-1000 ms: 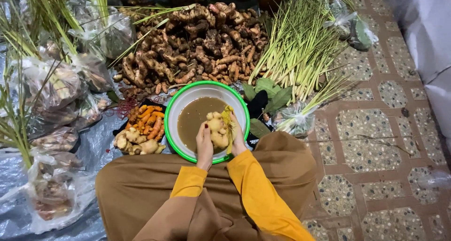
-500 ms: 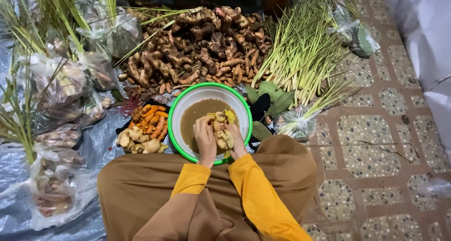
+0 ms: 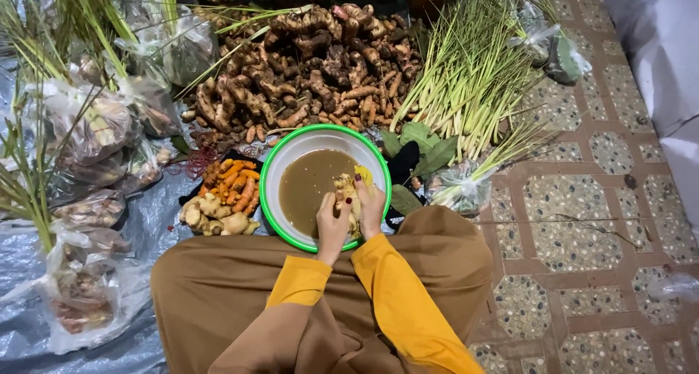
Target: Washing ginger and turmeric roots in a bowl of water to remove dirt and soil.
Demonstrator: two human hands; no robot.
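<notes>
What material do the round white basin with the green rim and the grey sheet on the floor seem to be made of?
The round white basin with the green rim looks like smooth, glossy plastic or possibly enamel: its even colour and thin rim leave this open. The grey sheet appears to be thin plastic film, since it wrinkles and shines.

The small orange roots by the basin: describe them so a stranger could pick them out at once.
Start at the green-rimmed white basin of muddy water under both hands. Just left of it lies a small heap of orange roots, finger-thin and bright, unlike the pale knobbly roots beside them.
</notes>
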